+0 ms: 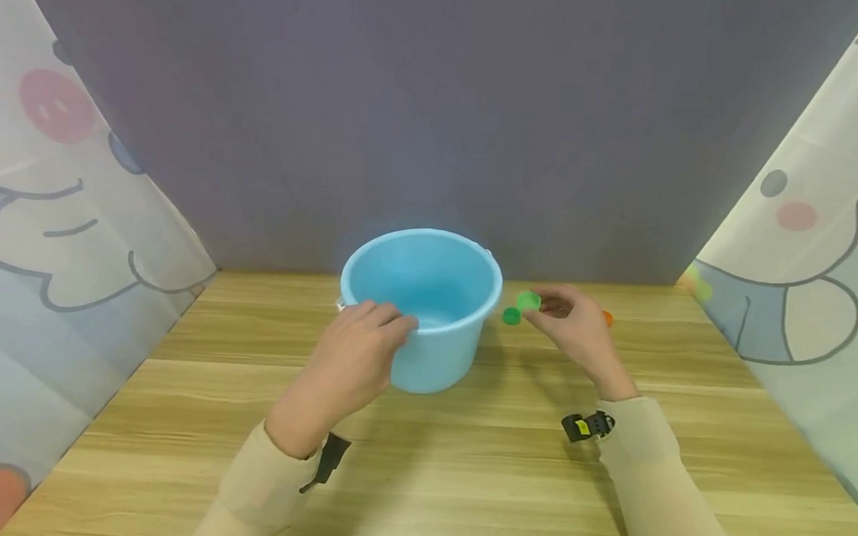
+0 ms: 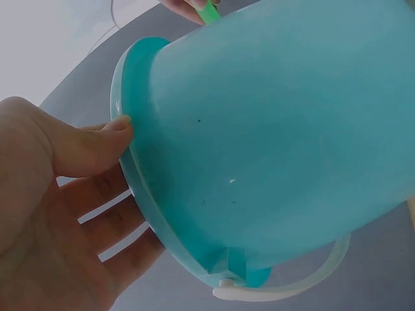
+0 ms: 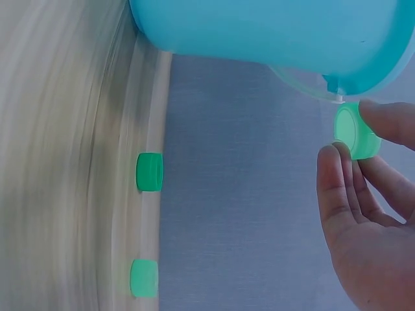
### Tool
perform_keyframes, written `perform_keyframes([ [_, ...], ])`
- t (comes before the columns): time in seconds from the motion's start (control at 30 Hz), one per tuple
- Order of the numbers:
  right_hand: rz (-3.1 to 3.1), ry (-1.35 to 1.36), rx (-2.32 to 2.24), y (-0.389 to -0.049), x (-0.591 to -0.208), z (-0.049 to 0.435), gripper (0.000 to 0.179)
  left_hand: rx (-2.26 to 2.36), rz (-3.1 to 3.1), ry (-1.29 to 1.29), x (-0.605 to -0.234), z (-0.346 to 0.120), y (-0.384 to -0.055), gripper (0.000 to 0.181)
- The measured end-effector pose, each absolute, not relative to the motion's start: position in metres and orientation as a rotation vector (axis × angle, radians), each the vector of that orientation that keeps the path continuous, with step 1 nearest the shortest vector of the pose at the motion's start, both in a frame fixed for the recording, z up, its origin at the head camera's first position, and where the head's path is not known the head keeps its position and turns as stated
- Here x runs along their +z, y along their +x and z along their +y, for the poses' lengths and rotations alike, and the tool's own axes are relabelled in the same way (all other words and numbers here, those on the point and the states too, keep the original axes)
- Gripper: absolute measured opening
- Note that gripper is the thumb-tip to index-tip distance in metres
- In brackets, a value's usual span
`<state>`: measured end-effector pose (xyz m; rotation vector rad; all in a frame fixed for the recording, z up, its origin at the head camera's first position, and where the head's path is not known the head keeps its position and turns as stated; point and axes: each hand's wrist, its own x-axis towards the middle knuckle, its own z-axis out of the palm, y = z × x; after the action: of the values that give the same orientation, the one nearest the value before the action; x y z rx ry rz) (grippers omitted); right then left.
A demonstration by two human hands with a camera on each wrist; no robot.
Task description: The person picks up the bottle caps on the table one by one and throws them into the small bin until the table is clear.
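The blue bucket (image 1: 437, 360) stands upright near the far edge of the wooden surface (image 1: 458, 486). The left hand (image 1: 354, 354), partly closed, grips its rim. The right hand (image 1: 577, 328) pinches a light green cap (image 3: 358, 133), raised beside the bucket. A dark green cap (image 3: 150, 172) rests near that edge.

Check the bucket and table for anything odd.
Nothing seriously odd: the blue bucket stands upright and no spill shows. Only tiny dark specks on its outside stand out against the plain blue; whether dirt or damage, I cannot tell.
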<state>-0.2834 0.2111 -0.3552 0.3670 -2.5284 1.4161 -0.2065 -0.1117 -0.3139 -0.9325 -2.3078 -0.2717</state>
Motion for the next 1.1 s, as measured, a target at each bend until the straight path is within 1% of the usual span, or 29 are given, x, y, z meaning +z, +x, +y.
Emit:
perform_keyframes([
  [0.5, -2.514, 0.361, 1.389, -0.277, -0.345, 0.208, 0.049, -0.280, -2.325, -0.932, -0.314, -0.113, -0.207, 0.023],
  [1.1, -2.373, 0.458, 1.391, -0.271, -0.335, 0.202, 0.041, -0.287, -2.332, -0.923, -0.313, -0.112, -0.205, 0.021],
])
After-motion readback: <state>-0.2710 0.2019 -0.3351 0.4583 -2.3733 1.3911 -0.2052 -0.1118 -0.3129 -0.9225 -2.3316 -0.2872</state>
